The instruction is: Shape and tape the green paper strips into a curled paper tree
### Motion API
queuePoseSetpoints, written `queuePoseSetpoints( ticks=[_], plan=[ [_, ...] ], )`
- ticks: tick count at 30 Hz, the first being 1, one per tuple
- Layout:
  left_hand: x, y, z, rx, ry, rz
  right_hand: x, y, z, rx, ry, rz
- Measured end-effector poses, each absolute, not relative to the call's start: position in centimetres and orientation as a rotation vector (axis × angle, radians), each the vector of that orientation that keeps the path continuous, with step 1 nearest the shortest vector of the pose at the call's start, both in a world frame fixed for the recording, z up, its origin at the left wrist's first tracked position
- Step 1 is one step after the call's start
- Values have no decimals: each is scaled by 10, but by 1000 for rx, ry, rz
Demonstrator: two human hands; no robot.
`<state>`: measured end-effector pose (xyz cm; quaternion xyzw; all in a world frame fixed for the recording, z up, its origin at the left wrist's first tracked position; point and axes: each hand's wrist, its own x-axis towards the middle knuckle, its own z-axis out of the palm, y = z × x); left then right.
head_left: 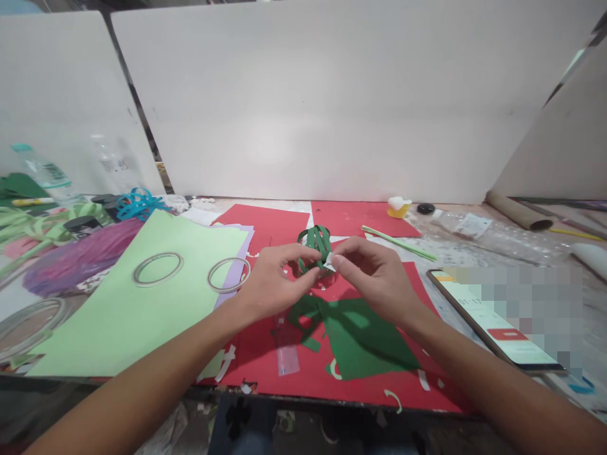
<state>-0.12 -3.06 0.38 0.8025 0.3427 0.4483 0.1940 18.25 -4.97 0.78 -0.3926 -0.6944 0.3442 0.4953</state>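
A ball-like shape of looped dark green paper strips (317, 239) is pinched at its lower side between the thumb and fingers of my left hand (283, 278). My right hand (374, 273) is closed on a small white piece (329, 261) at the right side of that shape, close to the left fingertips. Beneath the hands lie a dark green paper sheet (365, 341), green paper scraps (304, 316) and a clear plastic strip (287, 351), all on red paper (256, 341).
Left are a light green sheet (128, 316) with two tape rings (158, 270), blue strips (141, 205) and bottles (45, 170). Right are a phone (502, 328), light green strips (398, 242), a yellow cup (398, 208) and a cardboard tube (519, 212). A white board (303, 101) stands behind.
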Motion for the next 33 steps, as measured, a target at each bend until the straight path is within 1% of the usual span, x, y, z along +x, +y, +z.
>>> queuePoseSetpoints(
  ticks=[19,33],
  plan=[
    [-1,-31,4,2275,941,1249,182,-51,10,-1008,-1701,816],
    [-3,-31,8,2299,927,1147,181,-52,11,-1089,-1746,641]
  ],
)
